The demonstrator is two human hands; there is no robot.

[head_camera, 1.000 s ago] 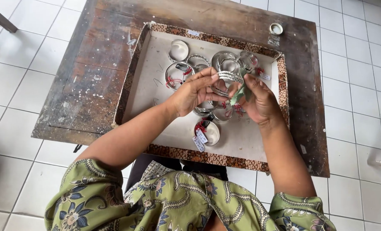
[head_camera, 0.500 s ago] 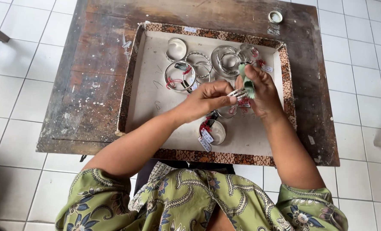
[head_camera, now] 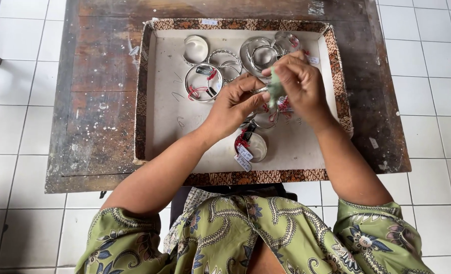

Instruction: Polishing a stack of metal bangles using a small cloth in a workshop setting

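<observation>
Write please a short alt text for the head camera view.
Two hands meet over a shallow tray of silver bangles: the left hand pinches a bangle, the right hand holds a small green cloth against it.

2 small white paper tags (head_camera: 243,157) on red string lie at lower centre; 1 dark tag (head_camera: 203,70) sits upper left of centre.

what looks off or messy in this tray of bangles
Nothing looks spilled or broken. The silver bangles lie loosely heaped in the tray, some overlapping. The wooden table is worn and paint-flecked. Both the left hand and right hand hold a small pale green piece.
</observation>
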